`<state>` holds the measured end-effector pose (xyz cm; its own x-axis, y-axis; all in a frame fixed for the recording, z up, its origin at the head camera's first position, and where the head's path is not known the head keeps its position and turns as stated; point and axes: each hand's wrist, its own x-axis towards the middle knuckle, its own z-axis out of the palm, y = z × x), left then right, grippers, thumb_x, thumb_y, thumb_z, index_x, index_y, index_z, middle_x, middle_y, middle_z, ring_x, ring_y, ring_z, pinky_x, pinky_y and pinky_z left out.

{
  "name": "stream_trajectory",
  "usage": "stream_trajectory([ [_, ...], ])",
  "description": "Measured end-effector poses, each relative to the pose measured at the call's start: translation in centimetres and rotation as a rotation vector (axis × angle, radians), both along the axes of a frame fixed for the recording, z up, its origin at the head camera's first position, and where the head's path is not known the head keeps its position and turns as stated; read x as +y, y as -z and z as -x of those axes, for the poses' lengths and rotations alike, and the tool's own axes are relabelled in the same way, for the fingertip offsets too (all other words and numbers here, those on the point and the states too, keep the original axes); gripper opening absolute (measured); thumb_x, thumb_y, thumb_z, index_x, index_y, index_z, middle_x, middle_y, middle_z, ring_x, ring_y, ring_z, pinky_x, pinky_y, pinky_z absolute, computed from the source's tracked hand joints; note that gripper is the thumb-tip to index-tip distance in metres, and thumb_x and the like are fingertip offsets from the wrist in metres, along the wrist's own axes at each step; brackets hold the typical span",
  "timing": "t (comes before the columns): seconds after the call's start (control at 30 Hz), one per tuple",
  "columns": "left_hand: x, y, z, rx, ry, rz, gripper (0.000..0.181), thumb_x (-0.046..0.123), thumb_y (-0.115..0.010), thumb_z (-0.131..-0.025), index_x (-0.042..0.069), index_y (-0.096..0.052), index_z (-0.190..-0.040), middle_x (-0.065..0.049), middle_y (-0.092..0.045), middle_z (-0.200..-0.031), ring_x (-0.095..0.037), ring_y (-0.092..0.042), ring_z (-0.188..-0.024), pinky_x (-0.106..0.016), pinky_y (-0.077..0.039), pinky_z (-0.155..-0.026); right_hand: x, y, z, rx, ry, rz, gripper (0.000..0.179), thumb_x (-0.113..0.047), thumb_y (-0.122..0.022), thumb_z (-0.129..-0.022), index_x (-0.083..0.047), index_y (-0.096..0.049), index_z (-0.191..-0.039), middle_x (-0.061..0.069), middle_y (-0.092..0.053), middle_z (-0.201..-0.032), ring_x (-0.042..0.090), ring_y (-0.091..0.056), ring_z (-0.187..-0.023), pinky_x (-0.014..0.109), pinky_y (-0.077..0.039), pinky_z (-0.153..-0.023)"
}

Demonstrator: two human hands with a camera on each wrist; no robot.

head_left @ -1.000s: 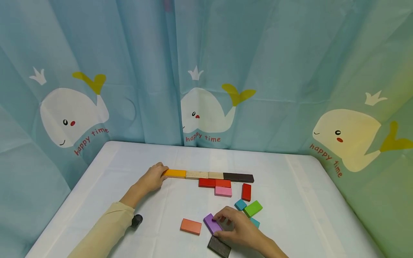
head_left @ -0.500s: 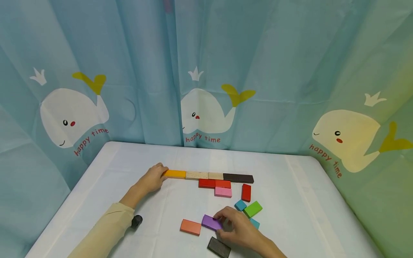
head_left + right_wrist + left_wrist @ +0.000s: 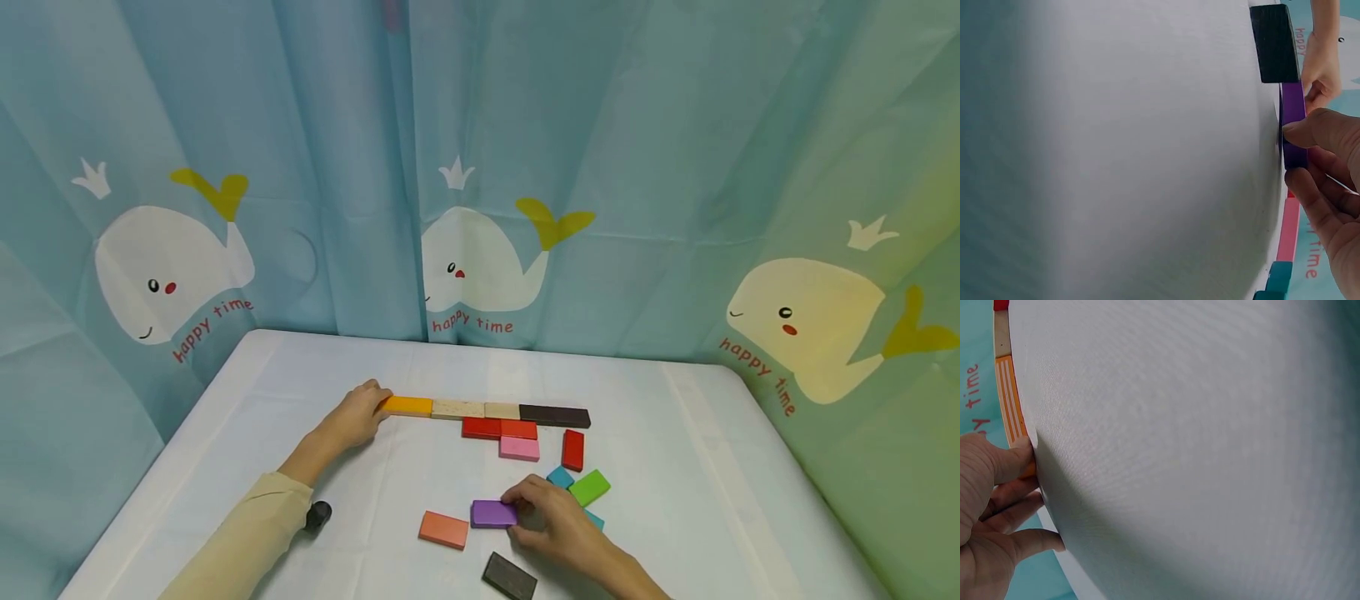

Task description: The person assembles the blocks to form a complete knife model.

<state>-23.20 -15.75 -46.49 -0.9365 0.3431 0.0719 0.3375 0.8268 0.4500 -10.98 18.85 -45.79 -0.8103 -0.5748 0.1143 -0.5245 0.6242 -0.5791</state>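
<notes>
My left hand (image 3: pixel 358 417) pinches the left end of a yellow-orange block (image 3: pixel 410 407), which leads a straight row. In the left wrist view, thumb and fingers lie on either side of this block, whose face carries pale stripes (image 3: pixel 1010 397). After it come two pale wood blocks (image 3: pixel 457 409) and a long dark brown stretch (image 3: pixel 555 416). Nearer the front, my right hand (image 3: pixel 558 525) grips the right end of a purple block (image 3: pixel 491 514) between thumb and fingers. That block lies lengthwise, its left end close to a salmon block (image 3: pixel 444 530).
Two red blocks (image 3: pixel 482 427) and a pink block (image 3: pixel 519 448) adjoin the row's front. Another red block (image 3: pixel 573 450) stands apart, with blue (image 3: pixel 560 477) and green (image 3: pixel 590 487) blocks below it. A black block (image 3: pixel 510 576) lies in front; a small black object (image 3: pixel 318 516) sits beside my left sleeve.
The purple block has turned counter-clockwise in my right hand, from a steep slant beside the black block to nearly level. My left hand and the row have stayed put.
</notes>
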Motion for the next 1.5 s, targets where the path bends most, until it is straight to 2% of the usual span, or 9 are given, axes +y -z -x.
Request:
stream_trajectory([
  [0.23,0.0,0.1,0.0,-0.002,0.003,-0.006,0.03,0.0,-0.07,-0.094,-0.009,-0.067,-0.122,-0.012,-0.062,-0.1,-0.024,-0.061,-0.091,-0.043,-0.056,-0.089,-0.4,-0.7,1.1,-0.001,0.012,0.035,0.028,-0.005,-0.081,-0.084,-0.008,-0.071,-0.11,-0.003,-0.068,-0.103,0.007,-0.062,-0.089,0.026,-0.057,-0.081],
  [0.47,-0.1,0.3,-0.1,0.009,0.006,-0.009,0.029,-0.001,-0.071,-0.094,-0.009,-0.067,-0.122,-0.012,-0.062,-0.099,-0.024,-0.061,-0.09,-0.043,-0.056,-0.088,-1.2,-1.4,3.2,0.105,0.016,0.065,0.029,-0.001,-0.081,-0.083,-0.004,-0.071,-0.109,0.003,-0.068,-0.102,0.014,-0.066,-0.087,0.028,-0.059,-0.08],
  [0.6,-0.1,0.4,-0.1,0.015,0.016,-0.01,0.028,-0.001,-0.071,-0.093,-0.009,-0.067,-0.12,-0.012,-0.062,-0.098,-0.024,-0.062,-0.089,-0.042,-0.057,-0.087,-1.7,-1.3,4.5,0.154,0.021,0.047,0.028,0.001,-0.081,-0.082,-0.002,-0.07,-0.108,0.006,-0.069,-0.102,0.017,-0.066,-0.087,0.028,-0.059,-0.078],
  [0.83,0.0,0.4,0.0,0.006,0.006,-0.008,0.028,-0.001,-0.071,-0.094,-0.008,-0.067,-0.12,-0.011,-0.062,-0.098,-0.023,-0.062,-0.09,-0.042,-0.057,-0.088,-2.4,-0.8,5.9,0.186,0.043,0.01,0.029,0.0,-0.081,-0.082,-0.001,-0.071,-0.11,0.007,-0.068,-0.104,0.018,-0.064,-0.092,0.031,-0.058,-0.082],
  [1.0,0.0,0.6,0.2,0.009,0.011,-0.009,0.028,-0.001,-0.071,-0.093,-0.008,-0.068,-0.12,-0.01,-0.062,-0.098,-0.022,-0.062,-0.089,-0.041,-0.057,-0.087,-2.7,-0.6,6.6,0.221,0.057,-0.012,0.028,-0.001,-0.082,-0.081,-0.002,-0.072,-0.108,0.006,-0.067,-0.101,0.015,-0.059,-0.087,0.028,-0.053,-0.076],
  [1.3,0.0,0.5,0.1,0.009,0.009,-0.005,0.027,0.0,-0.071,-0.094,-0.007,-0.068,-0.12,-0.011,-0.062,-0.099,-0.023,-0.062,-0.09,-0.042,-0.057,-0.089,-2.9,-0.2,6.9,0.209,0.093,-0.031,0.028,-0.002,-0.085,-0.079,-0.001,-0.072,-0.104,0.005,-0.062,-0.094,0.017,-0.053,-0.08,0.023,-0.047,-0.067],
  [1.5,0.0,0.4,0.0,0.013,0.007,-0.01,0.028,0.0,-0.071,-0.094,-0.008,-0.068,-0.12,-0.011,-0.062,-0.099,-0.024,-0.062,-0.09,-0.041,-0.057,-0.088,-3.4,0.0,7.2,0.244,0.054,-0.02,0.023,-0.011,-0.087,-0.081,-0.004,-0.076,-0.099,0.004,-0.063,-0.089,0.017,-0.053,-0.079,0.022,-0.044,-0.065],
])
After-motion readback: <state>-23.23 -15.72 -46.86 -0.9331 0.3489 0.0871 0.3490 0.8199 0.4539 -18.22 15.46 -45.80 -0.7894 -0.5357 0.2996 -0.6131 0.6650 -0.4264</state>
